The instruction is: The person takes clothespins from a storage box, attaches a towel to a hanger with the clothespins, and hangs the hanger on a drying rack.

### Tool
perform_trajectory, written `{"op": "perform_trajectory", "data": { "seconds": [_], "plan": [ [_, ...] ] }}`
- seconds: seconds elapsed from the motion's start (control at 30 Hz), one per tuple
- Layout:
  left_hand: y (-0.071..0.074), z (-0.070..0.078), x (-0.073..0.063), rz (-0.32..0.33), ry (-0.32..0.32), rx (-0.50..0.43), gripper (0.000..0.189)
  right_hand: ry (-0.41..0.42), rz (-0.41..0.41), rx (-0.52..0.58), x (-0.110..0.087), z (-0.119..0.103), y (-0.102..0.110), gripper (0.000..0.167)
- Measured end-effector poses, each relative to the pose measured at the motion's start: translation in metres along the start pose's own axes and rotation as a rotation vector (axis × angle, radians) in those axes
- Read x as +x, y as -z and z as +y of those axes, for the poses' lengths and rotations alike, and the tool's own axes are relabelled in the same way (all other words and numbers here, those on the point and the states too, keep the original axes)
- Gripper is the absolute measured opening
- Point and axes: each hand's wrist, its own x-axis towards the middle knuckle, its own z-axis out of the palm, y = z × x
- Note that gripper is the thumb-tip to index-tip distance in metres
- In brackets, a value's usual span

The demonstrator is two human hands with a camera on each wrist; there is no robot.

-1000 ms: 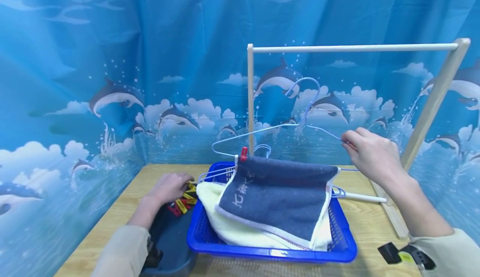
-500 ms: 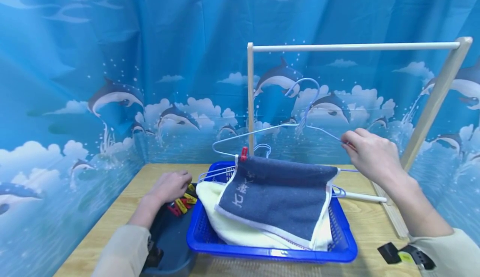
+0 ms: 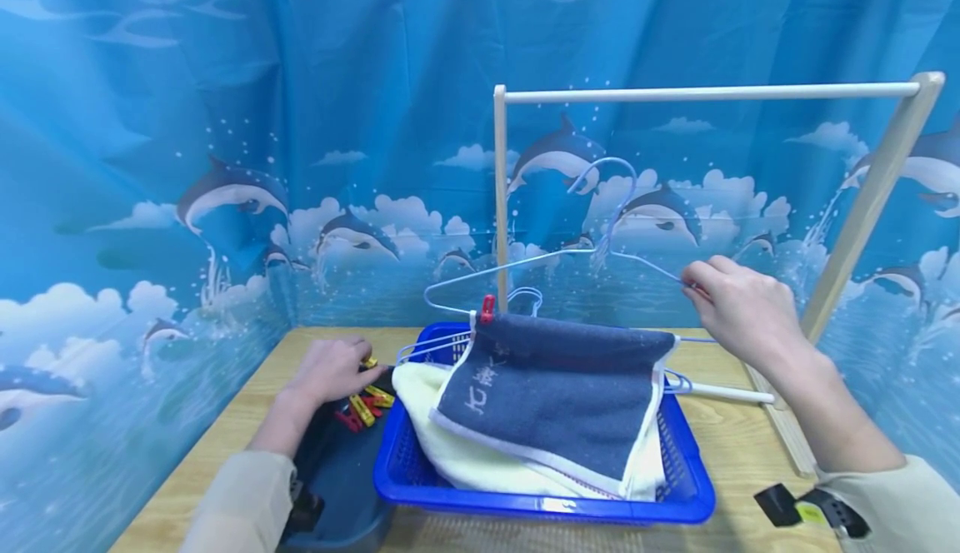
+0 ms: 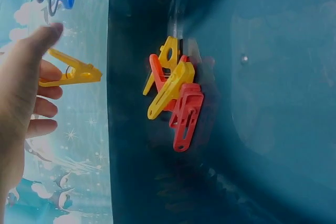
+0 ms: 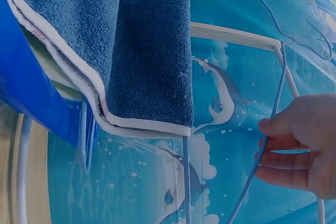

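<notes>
In the left wrist view, a yellow clothespin (image 4: 79, 73) sits between the thumb and curled fingers of my left hand (image 4: 26, 85). That hand (image 3: 333, 370) is over the far end of a dark blue tub (image 3: 341, 470). Several red and yellow clothespins (image 4: 176, 90) lie in the tub below it. My right hand (image 3: 742, 307) pinches the sloping arm of a blue wire hanger (image 3: 517, 261) and keeps it upright. A navy towel (image 3: 562, 395) with white edging is draped over the hanger's lower bar. One red clothespin (image 3: 488, 309) clips the towel's upper left corner.
Under the towel stands a blue plastic basket (image 3: 525, 510) holding a pale yellow towel (image 3: 420, 399) and more wire hangers (image 3: 431, 346). Behind it rises a wooden drying rack (image 3: 705, 93) with a white top rail. A dolphin-print curtain (image 3: 375, 161) surrounds the wooden table (image 3: 738, 453).
My left hand has lifted slightly and shifted left over the tub, a yellow clothespin now showing in its fingers. The right hand, hanger and navy towel have hardly moved.
</notes>
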Motion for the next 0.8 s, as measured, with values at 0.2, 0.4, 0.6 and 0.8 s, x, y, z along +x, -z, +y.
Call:
{"op": "perform_trajectory", "data": {
  "seconds": [0.2, 0.4, 0.6, 0.8],
  "plan": [
    [0.001, -0.002, 0.000, 0.139, -0.047, 0.020, 0.021, 0.003, 0.004, -0.001, 0.000, 0.000, -0.001, 0.012],
    [0.008, -0.003, 0.003, 0.260, -0.134, 0.001, 0.017, 0.010, 0.009, -0.002, 0.001, 0.000, 0.000, 0.012],
    [0.020, 0.000, 0.007, 0.307, -0.199, 0.014, 0.017, 0.001, -0.002, -0.003, 0.001, -0.001, 0.001, 0.011],
    [0.035, 0.002, 0.008, 0.405, -0.240, 0.004, 0.022, 0.010, 0.005, -0.003, 0.001, -0.001, 0.000, 0.012]
  ]
}}
